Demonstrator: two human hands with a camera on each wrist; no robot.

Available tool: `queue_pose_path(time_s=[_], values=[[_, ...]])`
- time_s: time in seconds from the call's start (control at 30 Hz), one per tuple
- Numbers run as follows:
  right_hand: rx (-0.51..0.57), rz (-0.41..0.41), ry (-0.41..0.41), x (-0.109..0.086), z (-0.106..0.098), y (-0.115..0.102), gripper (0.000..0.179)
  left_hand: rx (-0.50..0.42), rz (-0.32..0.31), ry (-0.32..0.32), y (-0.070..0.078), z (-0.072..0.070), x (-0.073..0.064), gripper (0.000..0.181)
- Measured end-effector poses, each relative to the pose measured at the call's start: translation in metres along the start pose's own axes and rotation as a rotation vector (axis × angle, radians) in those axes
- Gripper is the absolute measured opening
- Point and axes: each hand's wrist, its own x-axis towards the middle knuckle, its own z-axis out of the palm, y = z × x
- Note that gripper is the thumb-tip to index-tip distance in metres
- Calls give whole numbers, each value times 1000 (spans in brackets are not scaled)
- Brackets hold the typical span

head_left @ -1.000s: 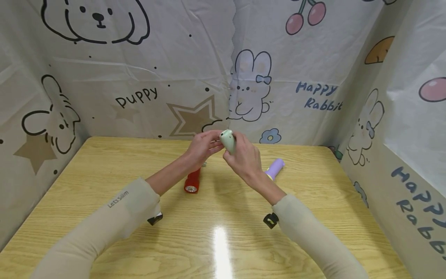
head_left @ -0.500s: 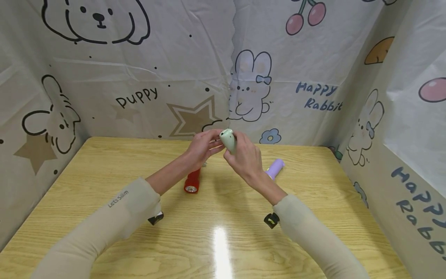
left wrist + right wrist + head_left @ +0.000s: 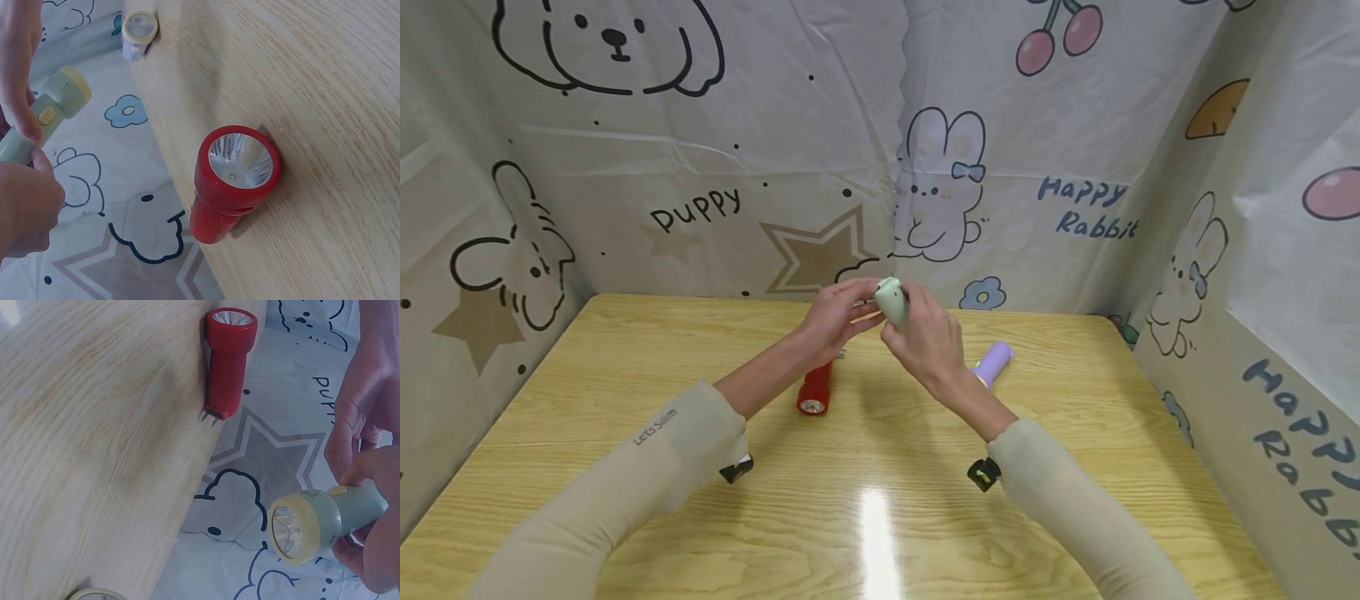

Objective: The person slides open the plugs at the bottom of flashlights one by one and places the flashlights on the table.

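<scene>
Room is left on the tabletop (image 3: pixel 880 450) between the red flashlight (image 3: pixel 814 390) and purple flashlight (image 3: pixel 994 362). Passage is blocked above by the green flashlight (image 3: pixel 892 302), behind by printed cloth (image 3: pixel 820 133).

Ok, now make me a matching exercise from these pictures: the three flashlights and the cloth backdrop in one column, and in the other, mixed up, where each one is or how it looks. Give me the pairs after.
Things
1. green flashlight
2. cloth backdrop
3. red flashlight
4. purple flashlight

Places and looks
A. on the table, two metal prongs showing at one end
B. printed with cartoon animals
C. on the table, partly hidden by the right arm in the head view
D. held off the table by the right hand

Pairs: 1-D, 2-B, 3-A, 4-C
</scene>
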Motion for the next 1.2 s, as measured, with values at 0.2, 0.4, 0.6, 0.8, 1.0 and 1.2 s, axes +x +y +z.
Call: queue_pose_path(time_s=[0.2,0.4,0.6,0.8,1.0,1.2], values=[[-1,-7,3,0,1,1,48,-3,-20,19,-1,-1,2,36],[-7,-8,4,0,2,1,47,6,-29,32,0,0,3,36],[-14,-6,-6,0,2,1,47,3,-29,41,0,0,4,36],[-7,-10,-14,0,3,1,47,-2,-34,49,0,-1,4,35],[0,-21,-8,0,3,1,47,-6,-36,66,0,-1,4,32],[-3,-25,-7,0,3,0,47,-12,-38,68,1,-1,3,33]])
